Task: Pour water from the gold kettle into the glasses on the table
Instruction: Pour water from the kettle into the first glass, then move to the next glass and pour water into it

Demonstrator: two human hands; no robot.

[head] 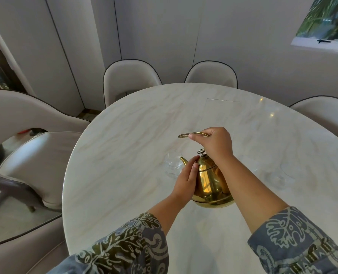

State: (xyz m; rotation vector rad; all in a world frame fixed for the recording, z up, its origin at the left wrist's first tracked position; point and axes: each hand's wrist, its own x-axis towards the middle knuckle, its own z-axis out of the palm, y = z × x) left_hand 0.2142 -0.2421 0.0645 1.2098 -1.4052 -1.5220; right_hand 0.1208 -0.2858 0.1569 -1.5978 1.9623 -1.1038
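The gold kettle [211, 184] stands on the round marble table [124, 135], its spout pointing left toward a clear glass [172, 165]. My right hand [215, 143] is closed on the kettle's thin gold handle, raised above the lid knob. My left hand [186, 178] lies flat against the kettle's left side, fingers near the spout. A second clear glass [282, 175] stands to the right of the kettle, and a fainter one [249, 163] shows beside my right forearm.
Padded beige chairs ring the table: two at the far side [130, 76] [211, 74], one at the right [326, 113], one at the left [32, 123]. A window [326, 18] is at upper right.
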